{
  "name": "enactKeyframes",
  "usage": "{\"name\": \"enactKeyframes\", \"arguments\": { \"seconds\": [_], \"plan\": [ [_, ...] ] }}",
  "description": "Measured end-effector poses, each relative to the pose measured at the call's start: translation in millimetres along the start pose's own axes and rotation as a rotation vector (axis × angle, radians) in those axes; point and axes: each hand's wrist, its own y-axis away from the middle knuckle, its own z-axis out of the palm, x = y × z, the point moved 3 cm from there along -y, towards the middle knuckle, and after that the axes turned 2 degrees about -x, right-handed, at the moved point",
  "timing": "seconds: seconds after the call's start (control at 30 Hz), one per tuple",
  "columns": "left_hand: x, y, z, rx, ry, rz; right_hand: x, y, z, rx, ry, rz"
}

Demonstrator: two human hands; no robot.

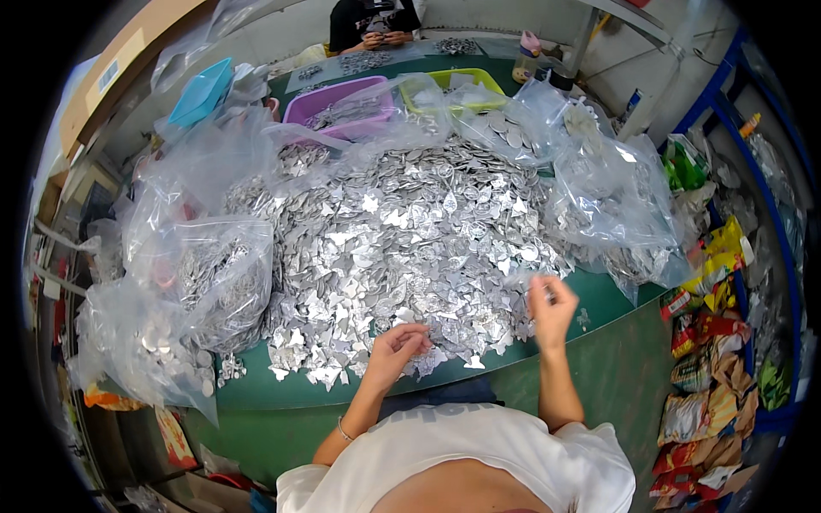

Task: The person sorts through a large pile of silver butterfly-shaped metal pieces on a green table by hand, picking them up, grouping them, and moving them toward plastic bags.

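A wide heap of small flat silver metal pieces (402, 248), some shaped like stars, leaves or butterflies, covers the middle of the green table (599, 299). At the heap's near edge my left hand (398, 346) is closed, thumb and fingers drawn together. What lies in its fingertips, if anything, is too small to name. My right hand (553, 309) is raised beside the heap's right edge with its fingers curled in. Some blur at those fingertips hides what they pinch. Loose metal pieces lie right around both hands.
Clear plastic bags of metal pieces (224, 278) flank the heap on the left, and another bag (616, 192) on the right. Behind stand a purple basin (340, 107) and a lime-green basin (453, 89). Across the table sits another person (374, 26). Blue shelving (711, 85) rises at right.
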Motion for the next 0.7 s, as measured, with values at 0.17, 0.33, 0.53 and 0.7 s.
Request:
{"name": "enactKeyframes", "arguments": {
  "seconds": [0.17, 0.33, 0.53, 0.7],
  "plan": [
    [-5, 4, 3, 0.022, -0.042, -0.019, -61, -72, -48, 0.505, 0.541, -0.633],
    [-5, 7, 5, -0.024, -0.058, -0.048, -58, -104, -64, 0.475, 0.597, -0.619],
    [-11, 15, 10, 0.063, -0.181, -0.014, 9, -35, -44, -0.044, 0.075, -0.009],
    [0, 14, 17, 0.138, -0.650, 0.218, 61, -2, -39, -0.245, 0.111, 0.257]
  ]
}}
